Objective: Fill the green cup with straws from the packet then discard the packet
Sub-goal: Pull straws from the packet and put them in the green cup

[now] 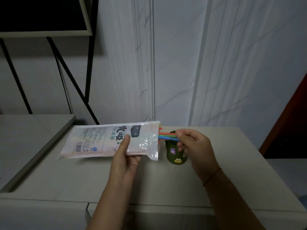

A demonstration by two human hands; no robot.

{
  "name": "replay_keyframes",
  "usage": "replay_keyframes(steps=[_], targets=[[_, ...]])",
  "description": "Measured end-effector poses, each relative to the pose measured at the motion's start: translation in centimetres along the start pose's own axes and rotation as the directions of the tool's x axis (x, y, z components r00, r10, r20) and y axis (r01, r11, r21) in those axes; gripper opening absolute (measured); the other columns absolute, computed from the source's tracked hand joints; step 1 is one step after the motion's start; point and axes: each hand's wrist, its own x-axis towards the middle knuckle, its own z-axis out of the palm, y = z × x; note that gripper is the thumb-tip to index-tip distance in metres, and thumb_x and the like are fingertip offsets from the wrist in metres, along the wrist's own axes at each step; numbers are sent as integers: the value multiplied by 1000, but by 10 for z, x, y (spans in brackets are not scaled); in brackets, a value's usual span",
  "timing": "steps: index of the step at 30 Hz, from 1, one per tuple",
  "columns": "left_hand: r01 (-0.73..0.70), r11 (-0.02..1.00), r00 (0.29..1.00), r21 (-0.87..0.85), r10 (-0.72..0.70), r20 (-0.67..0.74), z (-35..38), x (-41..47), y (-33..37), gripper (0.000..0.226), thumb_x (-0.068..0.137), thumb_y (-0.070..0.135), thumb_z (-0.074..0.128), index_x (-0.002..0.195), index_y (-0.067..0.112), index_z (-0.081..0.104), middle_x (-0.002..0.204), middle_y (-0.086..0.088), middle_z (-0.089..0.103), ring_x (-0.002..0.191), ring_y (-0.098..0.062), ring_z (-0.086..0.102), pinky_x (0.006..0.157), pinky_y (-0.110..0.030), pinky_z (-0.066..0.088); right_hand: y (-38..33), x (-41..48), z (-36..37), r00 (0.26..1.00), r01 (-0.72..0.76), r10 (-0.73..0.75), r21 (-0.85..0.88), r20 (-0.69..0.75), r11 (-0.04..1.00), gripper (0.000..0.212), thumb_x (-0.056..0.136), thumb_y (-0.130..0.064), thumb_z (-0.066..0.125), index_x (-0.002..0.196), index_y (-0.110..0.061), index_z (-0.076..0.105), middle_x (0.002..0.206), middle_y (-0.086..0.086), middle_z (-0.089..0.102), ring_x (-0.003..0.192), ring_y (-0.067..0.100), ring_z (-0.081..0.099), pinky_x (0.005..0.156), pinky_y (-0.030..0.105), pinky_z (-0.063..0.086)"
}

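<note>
My left hand (pixel 127 156) grips the long white straw packet (pixel 99 141) from below, holding it level above the counter with its open end to the right. Several coloured straws (pixel 167 136), red, green and blue, stick out of that end. My right hand (pixel 191 143) pinches their tips, just right of the packet's mouth. The dark green cup (pixel 174 155), decorated with small cartoon charms, stands upright on the counter directly under the straws and partly behind my right hand. Its inside is hidden.
The pale counter (pixel 83 176) has a raised grey slab (pixel 29 140) on the left. A black metal frame (pixel 89 63) with a dark panel stands at the back left against the marbled wall. A dark red edge (pixel 292 113) shows at the far right.
</note>
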Motion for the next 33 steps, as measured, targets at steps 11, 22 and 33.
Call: replay_keyframes(steps=[11, 22, 33], targets=[[-29, 1000, 996, -4, 28, -89, -4, 3, 1, 31, 86, -1, 61, 111, 17, 60, 98, -5, 76, 92, -20, 73, 75, -50, 58, 2, 1, 9, 964, -256, 174, 544, 200, 799, 7, 91, -12, 50, 90, -8, 55, 69, 3, 52, 52, 5, 48, 48, 14, 42], [-47, 999, 994, 0, 47, -96, -2, 1, -3, 42, 85, 0, 62, 123, 17, 57, 102, -6, 75, 95, -20, 72, 81, -50, 56, 6, -10, 28, 990, -139, 112, 446, 88, 884, 12, 88, -4, 53, 94, -4, 64, 73, 6, 57, 60, 10, 51, 53, 18, 45], [-71, 997, 990, -7, 69, -123, -8, 5, 3, 35, 86, 1, 61, 117, 18, 58, 104, -4, 75, 100, -19, 70, 87, -50, 54, 4, -1, 15, 980, -196, 163, 479, 111, 855, 11, 90, -11, 55, 96, -5, 61, 59, 3, 52, 50, 8, 50, 48, 22, 42]])
